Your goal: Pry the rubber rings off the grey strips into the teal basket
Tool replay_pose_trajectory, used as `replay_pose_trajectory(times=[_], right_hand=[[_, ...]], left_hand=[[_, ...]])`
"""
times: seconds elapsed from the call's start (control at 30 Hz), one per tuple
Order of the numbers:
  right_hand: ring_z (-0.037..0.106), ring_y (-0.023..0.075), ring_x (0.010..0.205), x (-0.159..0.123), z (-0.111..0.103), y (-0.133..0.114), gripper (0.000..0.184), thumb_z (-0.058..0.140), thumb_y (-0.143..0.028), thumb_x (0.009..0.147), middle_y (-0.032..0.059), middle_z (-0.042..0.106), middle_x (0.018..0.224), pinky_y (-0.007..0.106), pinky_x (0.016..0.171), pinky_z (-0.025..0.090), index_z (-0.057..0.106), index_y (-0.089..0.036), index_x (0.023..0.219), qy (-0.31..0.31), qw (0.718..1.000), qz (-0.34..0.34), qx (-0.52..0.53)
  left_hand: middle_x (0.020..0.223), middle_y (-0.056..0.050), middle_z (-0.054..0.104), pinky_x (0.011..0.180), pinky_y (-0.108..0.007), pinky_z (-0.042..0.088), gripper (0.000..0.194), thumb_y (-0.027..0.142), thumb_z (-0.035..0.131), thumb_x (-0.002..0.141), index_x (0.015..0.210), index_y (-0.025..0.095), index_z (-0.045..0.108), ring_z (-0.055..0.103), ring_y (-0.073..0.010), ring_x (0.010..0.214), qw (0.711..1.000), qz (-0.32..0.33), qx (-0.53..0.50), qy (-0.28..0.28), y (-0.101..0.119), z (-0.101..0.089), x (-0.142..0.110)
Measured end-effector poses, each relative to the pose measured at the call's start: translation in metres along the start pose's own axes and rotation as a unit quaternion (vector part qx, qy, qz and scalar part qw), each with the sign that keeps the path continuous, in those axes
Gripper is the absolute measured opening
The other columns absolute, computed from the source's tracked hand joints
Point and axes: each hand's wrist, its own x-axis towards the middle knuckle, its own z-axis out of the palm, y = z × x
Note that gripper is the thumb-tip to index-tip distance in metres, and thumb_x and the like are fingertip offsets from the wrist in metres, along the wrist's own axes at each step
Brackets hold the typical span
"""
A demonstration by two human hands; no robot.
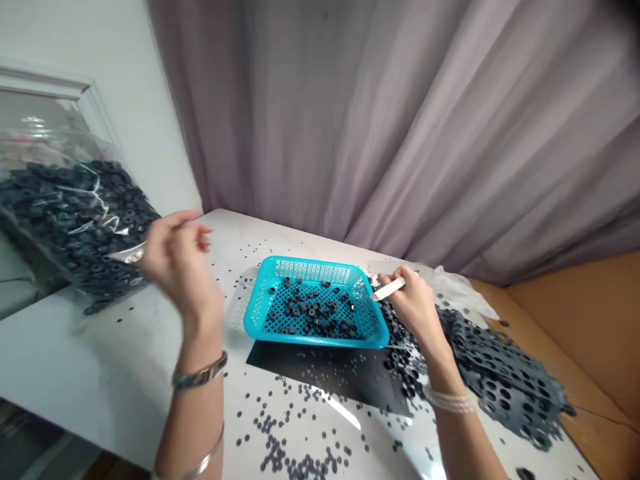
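My left hand (180, 263) is raised beside a clear plastic bag (75, 220) full of small black rings, its fingers curled and slightly blurred. A shiny, tapering strip (127, 255) shows at its outer edge; I cannot tell whether it is a held tool or part of the bag. My right hand (413, 297) grips a slim white stick-like tool (389, 289), its tip at the right rim of a turquoise plastic basket (315, 341). Black rings (313, 310) lie scattered on the basket's mesh floor.
Small black discs (300, 460) are strewn over the white table (125, 373). A black sheet (330, 373) lies under the basket. More black rings (400, 360) and punched black sheets (505, 380) are at right, near crumpled white plastic (465, 290). A grey curtain (310, 120) hangs behind.
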Motion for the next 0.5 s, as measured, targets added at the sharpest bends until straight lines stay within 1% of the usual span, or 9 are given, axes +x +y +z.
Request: replay_pose_trajectory(times=[0.03, 0.07, 0.1, 0.13, 0.2, 0.23, 0.27, 0.37, 0.5], right_hand=[[0.051, 0.0178, 0.059, 0.001, 0.005, -0.006, 0.025, 0.052, -0.041, 0.082, 0.0019, 0.060, 0.066, 0.027, 0.057, 0.031, 0.038, -0.023, 0.071, -0.024, 0.999, -0.015, 0.021], [0.054, 0.0186, 0.062, 0.001, 0.012, -0.010, 0.023, 0.053, -0.040, 0.081, 0.0028, 0.062, 0.070, 0.027, 0.058, 0.033, 0.039, -0.023, 0.074, -0.055, 0.997, -0.032, 0.038], [0.057, 0.0193, 0.065, 0.000, 0.020, -0.013, 0.020, 0.053, -0.038, 0.081, 0.0034, 0.063, 0.073, 0.028, 0.060, 0.035, 0.041, -0.023, 0.077, -0.093, 0.993, -0.052, 0.047], [0.058, 0.0199, 0.067, -0.002, 0.029, -0.015, 0.017, 0.053, -0.036, 0.081, 0.0037, 0.064, 0.074, 0.028, 0.061, 0.036, 0.042, -0.023, 0.080, -0.132, 0.987, -0.073, 0.046], [0.058, 0.0208, 0.068, -0.008, 0.047, -0.013, 0.015, 0.054, -0.032, 0.080, 0.0035, 0.063, 0.074, 0.030, 0.064, 0.038, 0.044, -0.023, 0.085, -0.204, 0.973, -0.109, 0.020], [0.058, 0.0211, 0.069, -0.011, 0.055, -0.010, 0.016, 0.055, -0.031, 0.080, 0.0035, 0.062, 0.075, 0.030, 0.065, 0.039, 0.044, -0.022, 0.087, -0.232, 0.965, -0.120, 0.000], [0.059, 0.0216, 0.072, -0.014, 0.061, -0.007, 0.019, 0.057, -0.031, 0.078, 0.0039, 0.062, 0.077, 0.031, 0.066, 0.039, 0.044, -0.022, 0.088, -0.256, 0.958, -0.125, -0.017], [0.059, 0.0234, 0.082, -0.023, 0.069, 0.002, 0.032, 0.065, -0.039, 0.074, 0.0051, 0.063, 0.087, 0.032, 0.070, 0.042, 0.045, -0.021, 0.092, -0.312, 0.942, -0.117, -0.047], [0.060, 0.0229, 0.080, -0.028, 0.066, 0.005, 0.035, 0.069, -0.042, 0.072, 0.0016, 0.063, 0.084, 0.033, 0.069, 0.043, 0.047, -0.022, 0.093, -0.333, 0.935, -0.120, -0.036]], left_hand=[[0.070, -0.002, 0.060, 0.055, -0.025, 0.038, 0.020, 0.013, 0.047, 0.077, 0.086, 0.013, 0.065, 0.052, -0.0109, 0.059, 0.996, 0.059, 0.035, -0.049, -0.001, 0.013, -0.004], [0.076, -0.004, 0.064, 0.060, -0.026, 0.041, 0.022, 0.013, 0.046, 0.081, 0.090, 0.014, 0.065, 0.055, -0.0126, 0.065, 0.981, 0.118, 0.086, -0.130, -0.003, 0.025, -0.010], [0.078, -0.005, 0.065, 0.063, -0.028, 0.042, 0.021, 0.013, 0.046, 0.083, 0.092, 0.014, 0.065, 0.055, -0.0135, 0.067, 0.947, 0.186, 0.141, -0.221, -0.006, 0.035, -0.017], [0.077, -0.005, 0.065, 0.065, -0.029, 0.042, 0.020, 0.012, 0.047, 0.083, 0.090, 0.014, 0.065, 0.056, -0.0146, 0.068, 0.887, 0.266, 0.191, -0.325, -0.009, 0.043, -0.026], [0.075, -0.006, 0.065, 0.068, -0.033, 0.041, 0.019, 0.008, 0.047, 0.083, 0.085, 0.014, 0.065, 0.058, -0.0181, 0.072, 0.714, 0.410, 0.269, -0.499, -0.016, 0.053, -0.048], [0.078, -0.007, 0.066, 0.071, -0.035, 0.041, 0.020, 0.008, 0.046, 0.084, 0.087, 0.015, 0.065, 0.059, -0.0203, 0.077, 0.632, 0.463, 0.286, -0.551, -0.020, 0.054, -0.060], [0.082, -0.008, 0.067, 0.074, -0.036, 0.041, 0.020, 0.008, 0.047, 0.085, 0.090, 0.015, 0.065, 0.060, -0.0221, 0.081, 0.573, 0.496, 0.295, -0.582, -0.023, 0.053, -0.072], [0.087, -0.008, 0.070, 0.077, -0.038, 0.041, 0.017, 0.011, 0.052, 0.086, 0.094, 0.014, 0.067, 0.061, -0.0233, 0.085, 0.527, 0.505, 0.318, -0.605, -0.031, 0.045, -0.101], [0.092, -0.013, 0.071, 0.081, -0.041, 0.041, 0.020, 0.013, 0.052, 0.087, 0.096, 0.014, 0.071, 0.062, -0.0244, 0.088, 0.521, 0.461, 0.375, -0.612, -0.036, 0.029, -0.115]])
